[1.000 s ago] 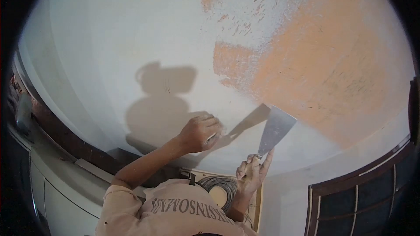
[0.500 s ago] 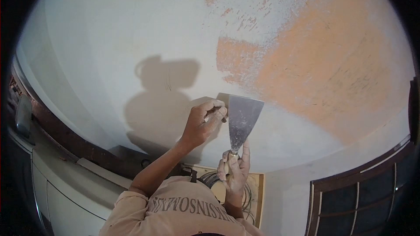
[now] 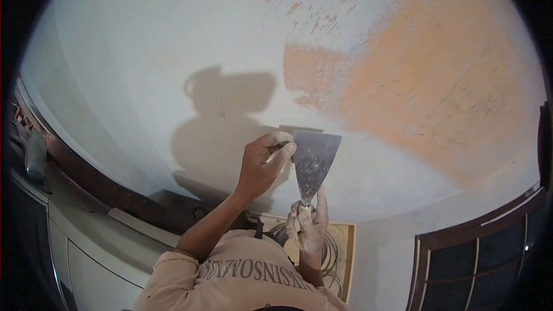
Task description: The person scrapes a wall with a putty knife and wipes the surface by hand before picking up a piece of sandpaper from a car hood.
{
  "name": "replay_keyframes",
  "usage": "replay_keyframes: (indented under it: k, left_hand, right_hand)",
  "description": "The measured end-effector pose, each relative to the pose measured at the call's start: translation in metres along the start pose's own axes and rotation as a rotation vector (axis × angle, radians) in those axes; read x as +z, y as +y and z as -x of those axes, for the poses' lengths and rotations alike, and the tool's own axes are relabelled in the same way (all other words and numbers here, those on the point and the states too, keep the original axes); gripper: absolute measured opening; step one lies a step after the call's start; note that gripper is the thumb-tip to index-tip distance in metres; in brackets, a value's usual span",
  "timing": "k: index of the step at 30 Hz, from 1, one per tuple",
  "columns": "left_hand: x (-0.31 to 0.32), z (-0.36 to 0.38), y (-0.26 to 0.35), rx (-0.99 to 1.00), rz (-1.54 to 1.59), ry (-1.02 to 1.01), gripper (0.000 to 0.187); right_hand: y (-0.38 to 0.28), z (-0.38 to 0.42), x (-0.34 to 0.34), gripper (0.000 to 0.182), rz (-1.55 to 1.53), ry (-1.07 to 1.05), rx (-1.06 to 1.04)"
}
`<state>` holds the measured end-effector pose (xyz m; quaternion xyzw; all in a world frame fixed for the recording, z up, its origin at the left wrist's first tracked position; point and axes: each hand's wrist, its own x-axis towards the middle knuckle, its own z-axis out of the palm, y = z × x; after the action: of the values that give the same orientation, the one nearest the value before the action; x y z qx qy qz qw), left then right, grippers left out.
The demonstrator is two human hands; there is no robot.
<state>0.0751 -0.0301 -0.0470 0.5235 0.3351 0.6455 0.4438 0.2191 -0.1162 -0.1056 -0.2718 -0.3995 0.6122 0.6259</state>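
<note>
A wide putty knife (image 3: 315, 158) stands blade up in front of the wall, its grey blade specked with white. Its handle is in my right hand (image 3: 310, 227), with the index finger stretched up along the blade's lower right side. My left hand (image 3: 266, 161) is closed in a pinch at the blade's upper left edge. Something small and dark shows behind its fingertips, too hidden to name. White dust covers the fingers of both hands.
The pale wall (image 3: 132, 52) has a large orange patch (image 3: 438, 80) and scratch marks. A yellowish box (image 3: 349, 253) with coiled cables (image 3: 329, 256) is below my right hand. A dark-framed window (image 3: 455, 259) is at lower right, a pale cabinet (image 3: 103, 265) at lower left.
The putty knife has shifted slightly left and its blade now meets my left fingertips, where a gap showed before. My left hand has moved a little left.
</note>
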Motion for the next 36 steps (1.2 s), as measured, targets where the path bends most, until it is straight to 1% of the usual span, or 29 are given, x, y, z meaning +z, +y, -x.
replay_keyframes:
  k: [1, 2, 3, 4, 5, 8, 11, 14, 15, 17, 20, 21, 22, 23, 24, 26, 29, 32, 35, 36]
  left_hand:
    - [-0.002, 0.000, 0.001, -0.032, -0.014, 0.003, 0.007]
    - [-0.005, -0.001, 0.002, -0.010, -0.028, -0.007, 0.007]
    - [-0.024, 0.010, -0.013, 0.022, -0.036, -0.001, 0.008]
    - [-0.029, 0.013, -0.018, 0.049, -0.051, -0.010, 0.008]
    - [-0.032, 0.014, -0.026, -0.013, 0.038, 0.003, 0.012]
    - [-0.041, 0.021, -0.027, -0.107, 0.006, -0.007, 0.015]
    - [-0.054, 0.033, -0.034, -0.123, 0.035, -0.038, 0.016]
    - [-0.055, 0.038, -0.034, -0.122, 0.008, -0.024, 0.015]
    - [-0.054, 0.040, -0.033, -0.115, -0.001, -0.018, 0.015]
    - [-0.054, 0.041, -0.030, -0.090, -0.029, -0.010, 0.015]
    - [-0.062, 0.041, -0.036, -0.009, -0.228, -0.097, 0.014]
    - [-0.060, 0.041, -0.033, 0.016, -0.192, -0.103, 0.013]
    - [-0.060, 0.040, -0.028, 0.036, -0.275, -0.120, 0.013]
    - [-0.060, 0.040, -0.021, 0.052, -0.359, -0.138, 0.013]
    - [-0.062, 0.034, -0.022, 0.055, -0.446, -0.154, 0.012]
    - [-0.062, 0.034, -0.027, 0.089, -0.472, -0.125, 0.012]
    - [-0.060, 0.036, -0.031, 0.078, -0.472, -0.072, 0.013]
    - [-0.055, 0.040, -0.032, 0.085, -0.463, -0.044, 0.014]
    - [-0.049, 0.039, -0.025, 0.173, -0.514, -0.024, 0.015]
    - [-0.046, 0.040, -0.023, 0.203, -0.533, -0.013, 0.015]
  right_hand:
    - [0.000, -0.001, -0.002, 0.067, 0.013, -0.020, 0.006]
    - [0.000, 0.000, -0.004, 0.066, 0.025, -0.043, 0.009]
    - [0.022, 0.002, -0.008, 0.065, 0.045, -0.083, 0.016]
    - [0.027, 0.001, -0.012, 0.064, 0.056, -0.108, 0.018]
    - [0.029, -0.001, -0.016, 0.063, 0.064, -0.131, 0.020]
    - [0.026, -0.002, -0.019, 0.062, 0.082, -0.145, 0.071]
    - [0.031, -0.004, -0.019, 0.065, 0.088, -0.189, 0.093]
    - [0.025, -0.003, -0.019, 0.052, 0.110, -0.197, 0.158]
    - [0.022, -0.004, -0.018, 0.055, 0.108, -0.192, 0.206]
    - [0.030, -0.002, -0.023, 0.057, 0.058, -0.204, 0.183]
    - [0.046, -0.003, -0.033, 0.063, 0.016, -0.227, 0.152]
    - [0.050, -0.004, -0.035, 0.066, 0.024, -0.225, 0.143]
    - [0.053, -0.006, -0.037, 0.069, 0.035, -0.225, 0.129]
    - [0.056, -0.007, -0.040, 0.069, 0.086, -0.236, 0.102]
    - [0.057, -0.015, -0.042, 0.066, 0.091, -0.247, 0.137]
    - [0.049, -0.016, -0.040, 0.062, 0.101, -0.260, 0.196]
    - [0.050, -0.017, -0.046, 0.062, 0.149, -0.226, 0.205]
    - [0.046, -0.020, -0.047, 0.063, 0.351, -0.224, 0.160]
    - [0.029, -0.018, -0.034, 0.065, 0.178, -0.240, 0.163]
    - [0.024, -0.017, -0.032, 0.066, 0.187, -0.239, 0.174]
